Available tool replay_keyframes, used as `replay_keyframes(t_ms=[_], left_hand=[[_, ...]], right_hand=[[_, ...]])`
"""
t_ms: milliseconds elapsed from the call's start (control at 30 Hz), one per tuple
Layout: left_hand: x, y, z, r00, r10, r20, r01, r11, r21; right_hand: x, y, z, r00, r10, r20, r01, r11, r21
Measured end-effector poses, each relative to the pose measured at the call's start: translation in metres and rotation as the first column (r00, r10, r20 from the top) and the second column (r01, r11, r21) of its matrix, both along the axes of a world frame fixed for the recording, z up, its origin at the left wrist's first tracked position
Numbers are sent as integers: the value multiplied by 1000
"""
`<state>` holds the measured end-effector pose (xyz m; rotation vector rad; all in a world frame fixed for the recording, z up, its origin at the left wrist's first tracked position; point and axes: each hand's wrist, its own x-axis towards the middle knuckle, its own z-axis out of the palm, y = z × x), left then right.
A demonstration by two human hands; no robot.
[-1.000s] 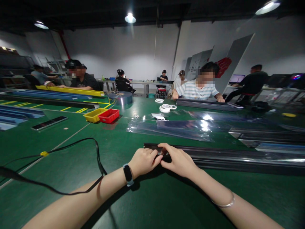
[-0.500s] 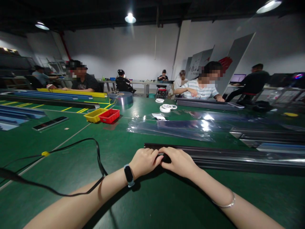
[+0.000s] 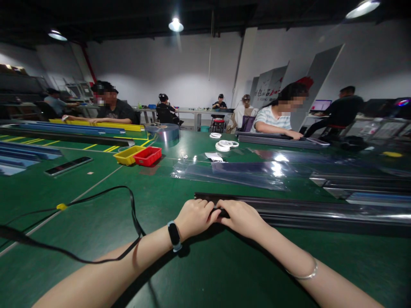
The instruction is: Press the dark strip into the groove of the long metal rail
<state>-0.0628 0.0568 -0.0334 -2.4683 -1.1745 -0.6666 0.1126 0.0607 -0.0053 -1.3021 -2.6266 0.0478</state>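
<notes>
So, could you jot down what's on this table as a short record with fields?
Surface: green table
Left hand: fingers curled on the long black rail, near its left end
Right hand: same rail, touching the left hand
Behind rail: clear plastic film sheets
Far left: red plastic tray beside yellow plastic tray
Near left: loose black cable

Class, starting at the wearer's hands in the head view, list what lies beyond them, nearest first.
First the left hand and right hand, resting on the long black strip → clear plastic sheets → white tape rings → person in striped shirt.
</notes>
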Motion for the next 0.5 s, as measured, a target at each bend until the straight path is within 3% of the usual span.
replay_keyframes(t_ms=[233,500], left_hand=[[0,0,0,1000,-5,3,5,1000,21],[1,-2,0,1000,13,11,-13,998,56]], right_hand=[[-1,-2,-2,997,-75,1,75,997,12],[0,1,-3,996,-73,53,72,997,10]])
